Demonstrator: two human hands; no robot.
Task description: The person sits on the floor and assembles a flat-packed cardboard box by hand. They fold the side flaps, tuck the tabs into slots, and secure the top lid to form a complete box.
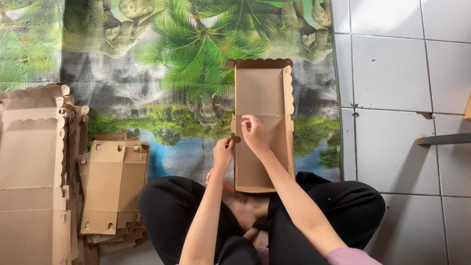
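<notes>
You sit cross-legged on a mat printed with palm trees and water (162, 73), and the brown cardboard box with a scalloped-edged lid (262, 98) lies open in front of your legs, its lid flat on the mat away from you. Your left hand (223, 152) sits at the box's left wall, fingers pinched closed on a small cardboard tab (235, 139) that sticks out from that wall. Your right hand (254, 132) reaches over the box, fingers curled and pressing on the left wall's top edge just beside the tab. A stack of flat, unfolded brown cardboard blanks (114, 189) lies near your left knee, and folded boxes of the same kind (32, 167) are piled further left. White floor tiles (392, 73) lie to the right of the mat.
</notes>
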